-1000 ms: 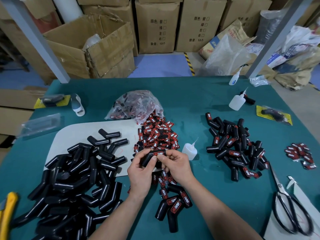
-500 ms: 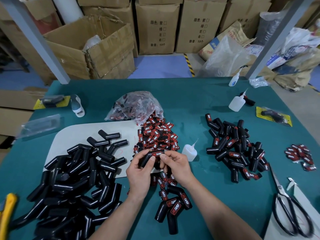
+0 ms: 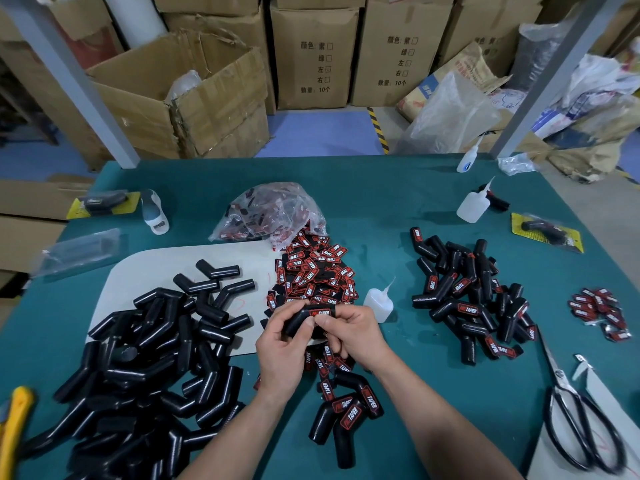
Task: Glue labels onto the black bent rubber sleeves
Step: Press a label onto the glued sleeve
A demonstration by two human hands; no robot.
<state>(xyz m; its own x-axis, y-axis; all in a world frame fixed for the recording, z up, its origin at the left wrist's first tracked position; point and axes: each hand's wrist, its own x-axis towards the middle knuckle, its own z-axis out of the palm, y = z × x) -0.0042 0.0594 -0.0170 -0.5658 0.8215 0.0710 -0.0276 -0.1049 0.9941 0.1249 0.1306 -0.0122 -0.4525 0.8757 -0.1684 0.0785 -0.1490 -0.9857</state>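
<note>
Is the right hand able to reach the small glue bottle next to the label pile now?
Probably yes. The glue bottle stands close beyond the right hand, with only bare table between them. But its fingers hold the sleeve, so they must let go first.

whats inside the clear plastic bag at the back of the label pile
The clear plastic bag holds more red-and-black labels, like the loose label pile at its mouth. Glare and crumpled plastic hide how many, and anything beneath them.

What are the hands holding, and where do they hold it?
One black bent sleeve: left hand grips its lower leg, right hand pinches the labelled end.
</note>
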